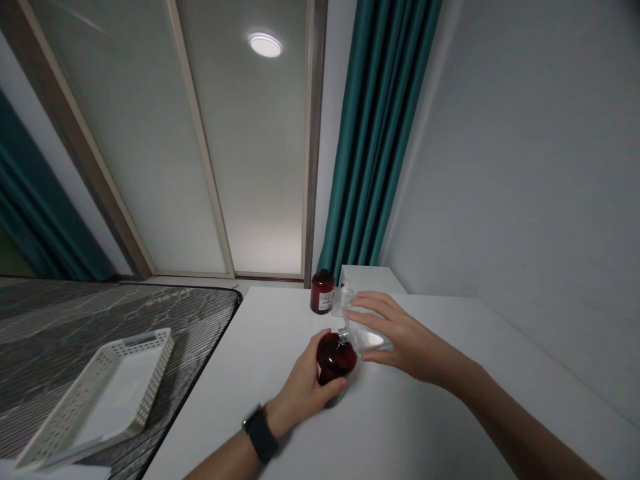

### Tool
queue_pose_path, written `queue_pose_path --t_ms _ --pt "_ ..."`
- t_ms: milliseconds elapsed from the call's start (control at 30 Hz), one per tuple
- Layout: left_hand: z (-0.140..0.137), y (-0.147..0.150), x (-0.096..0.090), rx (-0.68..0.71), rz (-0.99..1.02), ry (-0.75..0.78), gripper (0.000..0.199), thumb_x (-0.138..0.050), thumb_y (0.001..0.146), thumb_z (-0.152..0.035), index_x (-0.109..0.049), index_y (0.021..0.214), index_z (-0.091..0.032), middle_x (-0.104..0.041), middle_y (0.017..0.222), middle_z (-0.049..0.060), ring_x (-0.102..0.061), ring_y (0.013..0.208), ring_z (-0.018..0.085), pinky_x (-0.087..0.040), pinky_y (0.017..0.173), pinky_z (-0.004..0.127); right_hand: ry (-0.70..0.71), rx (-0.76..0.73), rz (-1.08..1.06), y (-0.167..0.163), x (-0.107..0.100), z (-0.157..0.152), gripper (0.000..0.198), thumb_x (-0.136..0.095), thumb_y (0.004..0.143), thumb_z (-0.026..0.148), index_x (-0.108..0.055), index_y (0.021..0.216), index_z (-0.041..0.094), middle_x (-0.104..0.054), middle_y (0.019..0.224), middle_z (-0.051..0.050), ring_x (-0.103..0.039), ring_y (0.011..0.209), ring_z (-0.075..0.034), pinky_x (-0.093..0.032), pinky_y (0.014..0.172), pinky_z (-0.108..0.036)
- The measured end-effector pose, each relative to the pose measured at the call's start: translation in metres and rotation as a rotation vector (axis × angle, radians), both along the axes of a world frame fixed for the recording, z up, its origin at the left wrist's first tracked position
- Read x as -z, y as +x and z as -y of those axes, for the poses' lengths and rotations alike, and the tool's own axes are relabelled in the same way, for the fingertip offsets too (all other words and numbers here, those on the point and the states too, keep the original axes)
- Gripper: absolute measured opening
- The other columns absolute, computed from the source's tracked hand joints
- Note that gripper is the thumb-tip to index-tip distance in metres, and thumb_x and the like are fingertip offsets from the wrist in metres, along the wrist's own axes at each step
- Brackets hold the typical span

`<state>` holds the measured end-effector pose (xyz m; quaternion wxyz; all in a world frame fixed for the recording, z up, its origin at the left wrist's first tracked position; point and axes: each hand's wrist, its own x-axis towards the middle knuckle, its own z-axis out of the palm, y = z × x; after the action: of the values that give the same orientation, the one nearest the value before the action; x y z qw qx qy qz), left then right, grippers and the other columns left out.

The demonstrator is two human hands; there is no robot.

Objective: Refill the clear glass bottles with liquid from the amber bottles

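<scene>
My left hand [306, 383], below a dark watch on the wrist, is wrapped round a dark red bottle [336, 357] on the white table. In my right hand [395, 333] is a clear bottle [367, 335], tipped onto its side with its neck pointing left. That neck meets the top of the red bottle; whether liquid flows between them is too small to tell. Behind them stands a second dark red bottle [323, 293] with a black cap and a white label. Beside it is another clear bottle [341, 298], partly hidden by my right fingers.
The white table [240, 360] runs up to a grey wall [540, 167] on the right. A white perforated basket [107, 390] lies on a grey patterned surface to the left. A white box-shaped piece [375, 277] and a teal curtain [373, 147] are behind the table.
</scene>
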<state>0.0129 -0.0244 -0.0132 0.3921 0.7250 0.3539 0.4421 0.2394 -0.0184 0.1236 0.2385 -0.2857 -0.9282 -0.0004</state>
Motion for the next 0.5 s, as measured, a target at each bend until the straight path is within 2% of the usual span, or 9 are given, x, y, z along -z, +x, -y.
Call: queue_pose_path --t_ms 500 --pt "0.0023 -0.0004 -0.0042 -0.009 -0.021 -0.023 0.078 -0.073 0.075 -0.025 -0.034 0.142 -0.018 -0.054 0.138 0.015 -0.053 0.125 0.033 -0.038 0.11 0.052 -0.034 0.019 0.0 -0.0001 -0.0026 0.0022 0.067 -0.082 0.079 0.024 -0.054 0.14 0.022 -0.057 0.141 -0.014 -0.043 0.139 -0.03 -0.045 0.112 -0.053"
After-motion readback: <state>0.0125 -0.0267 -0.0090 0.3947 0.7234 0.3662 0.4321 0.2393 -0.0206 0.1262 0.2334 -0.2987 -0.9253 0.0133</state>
